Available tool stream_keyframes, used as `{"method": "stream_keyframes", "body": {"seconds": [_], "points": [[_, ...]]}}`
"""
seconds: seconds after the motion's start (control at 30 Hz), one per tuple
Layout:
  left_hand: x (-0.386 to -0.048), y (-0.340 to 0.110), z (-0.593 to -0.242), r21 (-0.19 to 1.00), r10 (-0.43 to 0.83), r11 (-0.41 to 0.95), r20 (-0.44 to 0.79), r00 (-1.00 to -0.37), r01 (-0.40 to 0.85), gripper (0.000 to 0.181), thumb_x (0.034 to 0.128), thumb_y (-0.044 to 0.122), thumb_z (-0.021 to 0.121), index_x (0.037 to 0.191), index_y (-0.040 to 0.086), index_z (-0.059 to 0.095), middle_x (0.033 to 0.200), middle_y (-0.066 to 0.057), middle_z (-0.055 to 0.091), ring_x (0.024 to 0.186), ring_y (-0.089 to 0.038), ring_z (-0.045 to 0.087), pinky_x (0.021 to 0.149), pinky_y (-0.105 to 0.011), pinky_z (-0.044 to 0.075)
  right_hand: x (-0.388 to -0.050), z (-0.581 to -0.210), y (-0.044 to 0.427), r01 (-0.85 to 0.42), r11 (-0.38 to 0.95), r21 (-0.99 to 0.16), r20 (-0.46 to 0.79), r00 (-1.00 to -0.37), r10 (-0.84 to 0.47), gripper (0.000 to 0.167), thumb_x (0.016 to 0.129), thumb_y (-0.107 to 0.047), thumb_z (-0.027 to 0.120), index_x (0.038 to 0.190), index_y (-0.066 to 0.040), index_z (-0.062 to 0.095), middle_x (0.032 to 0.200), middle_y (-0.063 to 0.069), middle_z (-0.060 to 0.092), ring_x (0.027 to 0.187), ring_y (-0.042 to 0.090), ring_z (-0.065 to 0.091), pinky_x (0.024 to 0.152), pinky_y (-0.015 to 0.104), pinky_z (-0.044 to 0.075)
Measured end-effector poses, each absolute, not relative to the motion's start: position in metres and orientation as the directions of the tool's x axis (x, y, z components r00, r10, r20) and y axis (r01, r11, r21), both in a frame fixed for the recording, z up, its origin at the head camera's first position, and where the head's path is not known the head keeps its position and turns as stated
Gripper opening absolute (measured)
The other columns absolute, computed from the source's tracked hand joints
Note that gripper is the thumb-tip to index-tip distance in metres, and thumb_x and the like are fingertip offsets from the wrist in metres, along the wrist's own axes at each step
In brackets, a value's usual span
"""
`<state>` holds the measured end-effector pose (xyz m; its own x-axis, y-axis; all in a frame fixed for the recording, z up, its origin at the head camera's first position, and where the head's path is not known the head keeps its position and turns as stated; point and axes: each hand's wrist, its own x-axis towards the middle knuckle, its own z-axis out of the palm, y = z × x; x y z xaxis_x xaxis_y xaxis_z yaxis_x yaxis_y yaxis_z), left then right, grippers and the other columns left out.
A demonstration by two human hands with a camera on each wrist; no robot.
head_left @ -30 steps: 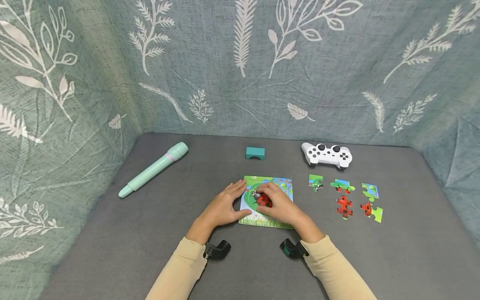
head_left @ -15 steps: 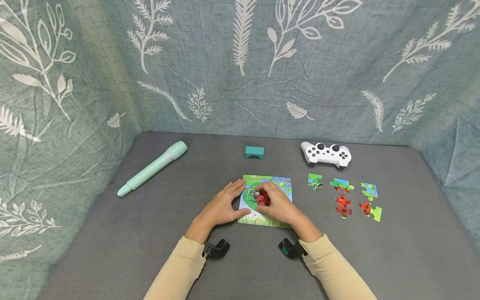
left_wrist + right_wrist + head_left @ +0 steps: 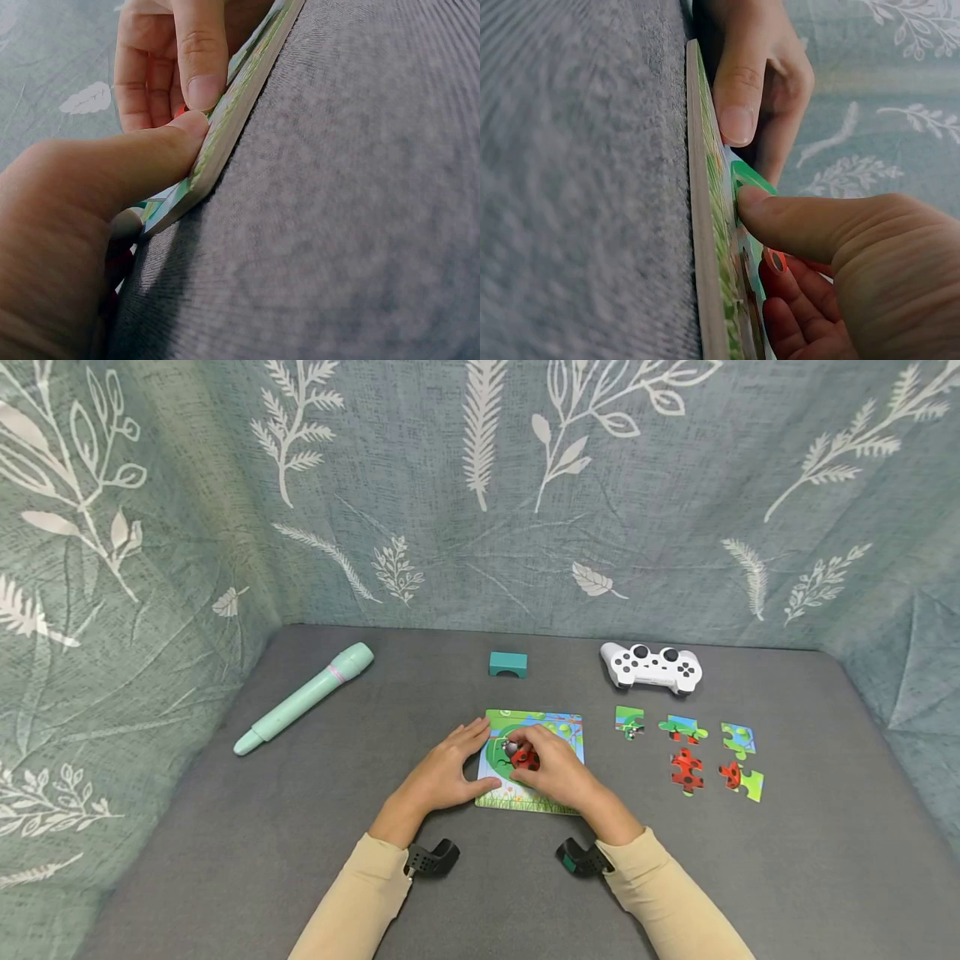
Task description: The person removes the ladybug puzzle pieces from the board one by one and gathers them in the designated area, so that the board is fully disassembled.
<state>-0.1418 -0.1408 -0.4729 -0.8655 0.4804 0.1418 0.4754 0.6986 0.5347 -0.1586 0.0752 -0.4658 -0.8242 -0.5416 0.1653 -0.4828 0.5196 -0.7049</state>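
In the head view, a picture board (image 3: 525,803) with a ladybug design lies flat at the centre front. The left hand (image 3: 446,768) rests at its left side, fingers and thumb spread along the edge; the left wrist view shows that thumb on the board's corner area. Over the board's middle, the right hand (image 3: 558,770) pinches a green-and-red puzzle piece (image 3: 756,180). In the right wrist view the piece stands tilted against the picture surface, with the thumb on its green part and the fingers behind it. The fingers partly hide the picture.
Several loose puzzle pieces (image 3: 687,772) lie to the right of the board. Behind them is a white game controller (image 3: 651,668). A teal arch block (image 3: 508,664) stands behind the board, and a mint-green microphone-shaped object (image 3: 303,700) lies at the left. A patterned curtain closes the back.
Under the right fingers, the red part of the picture shows slightly differently as the fingers make small movements. Both hands stay in nearly the same places; the head view has shifted slightly.
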Motion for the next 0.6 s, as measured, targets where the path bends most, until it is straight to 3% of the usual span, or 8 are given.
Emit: {"method": "stream_keyframes", "body": {"seconds": [0.6], "points": [[-0.1418, -0.1408, -0.4744, 0.538, 0.488, 0.693, 0.14, -0.862, 0.48, 0.081, 0.0829, 0.04, 0.07, 0.145, 0.0, 0.036, 0.153, -0.016, 0.031, 0.141, -0.032, 0.03, 0.118, -0.049, 0.026, -0.1567, -0.464, 0.0747, -0.45, 0.556, -0.699, 0.161, -0.857, -0.49, 0.041, 0.08, -0.01, 0.076, 0.118, -0.003, 0.062, 0.108, 0.01, 0.06, 0.089, 0.019, 0.059, 0.075, 0.031, 0.054]]}}
